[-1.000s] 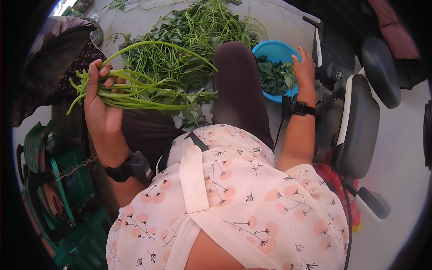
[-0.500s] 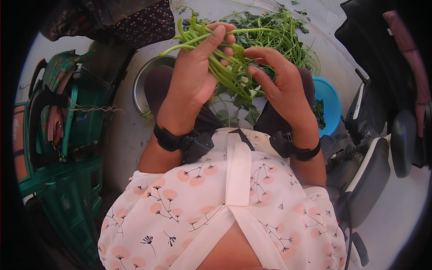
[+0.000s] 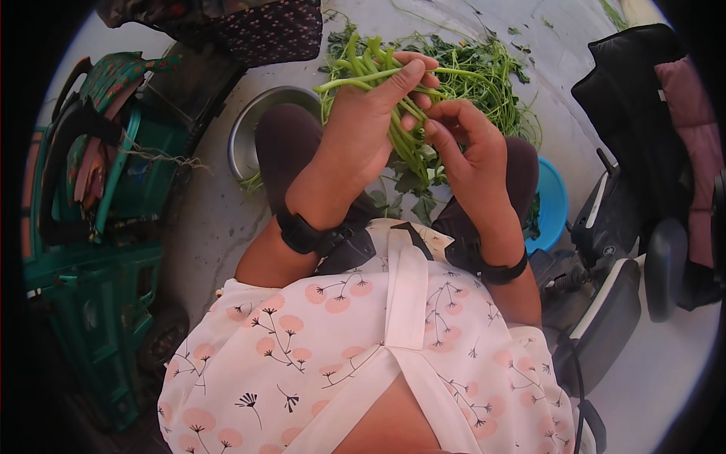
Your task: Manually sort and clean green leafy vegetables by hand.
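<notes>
Changed within the last second: left hand [image 3: 363, 122] brought inward with a bundle of green stems [image 3: 402, 141]; right hand [image 3: 476, 145] away from the blue basin [image 3: 554, 198] and up against the same stems. Probable meaning for the work: handling of the stems by both hands together, rather than a one-handed hold.

Read the layout from left to right.

Metal bowl [image 3: 243, 140]: on the grey floor [image 3: 560, 83], beside the left knee; a few green pieces [image 3: 253, 182] at its near edge.

Left hand: fingers curled round the bundle, thumb pressed across it below the thick stem ends; partly closed, fingers behind the stems partly hidden.

Bundle: clear of the floor, above the gap between the knees; thick ends up and to the left, leafy ends hanging to the near side.

Right hand: thumb and forefinger nearly together at the stems, just beside the left fingertips; other fingers loosely bent. Firm pinch on one stem: cannot tell.

Leafy pile [image 3: 484, 85]: on the floor beyond both hands.

Blue basin: beside the right knee, left rim hidden by it; dark leaves [image 3: 534, 217] inside.
</notes>
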Demonstrator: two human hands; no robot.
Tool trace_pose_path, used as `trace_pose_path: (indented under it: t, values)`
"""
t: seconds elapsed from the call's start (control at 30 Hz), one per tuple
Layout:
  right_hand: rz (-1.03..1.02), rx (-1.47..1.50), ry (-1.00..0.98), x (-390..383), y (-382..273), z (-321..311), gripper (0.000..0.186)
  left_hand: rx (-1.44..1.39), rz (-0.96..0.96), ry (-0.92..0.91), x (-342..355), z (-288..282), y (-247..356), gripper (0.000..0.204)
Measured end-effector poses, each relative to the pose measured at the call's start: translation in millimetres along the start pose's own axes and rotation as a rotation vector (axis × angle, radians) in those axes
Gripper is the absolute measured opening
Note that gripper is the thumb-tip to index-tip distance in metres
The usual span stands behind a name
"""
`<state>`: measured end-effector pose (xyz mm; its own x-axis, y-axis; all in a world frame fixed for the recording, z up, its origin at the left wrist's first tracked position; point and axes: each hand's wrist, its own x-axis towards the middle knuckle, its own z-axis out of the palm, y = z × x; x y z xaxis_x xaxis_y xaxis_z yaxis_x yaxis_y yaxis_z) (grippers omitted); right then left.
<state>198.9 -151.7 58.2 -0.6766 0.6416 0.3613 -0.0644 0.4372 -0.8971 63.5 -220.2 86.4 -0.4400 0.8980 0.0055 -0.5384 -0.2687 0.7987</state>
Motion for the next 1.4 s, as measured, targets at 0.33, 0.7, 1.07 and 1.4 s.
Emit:
trace_pose_path:
  t: [0.33,0.7,1.07,1.4]
  values:
    - [0.312,0.144,-0.223,-12,-6,-24,0.019,-0.078,0.034,0.045,5,-15,6,0.025]
    - [0.319,-0.038,-0.183,-31,34,-84,0.018,-0.221,0.157,0.13,18,-56,20,0.028]
    - [0.251,-0.354,-0.168,-35,49,-99,0.014,-0.299,0.138,0.122,22,-64,20,0.027]
    - [0.134,-0.531,0.279,-45,78,-121,0.015,-0.288,0.062,0.062,27,-49,1,0.026]
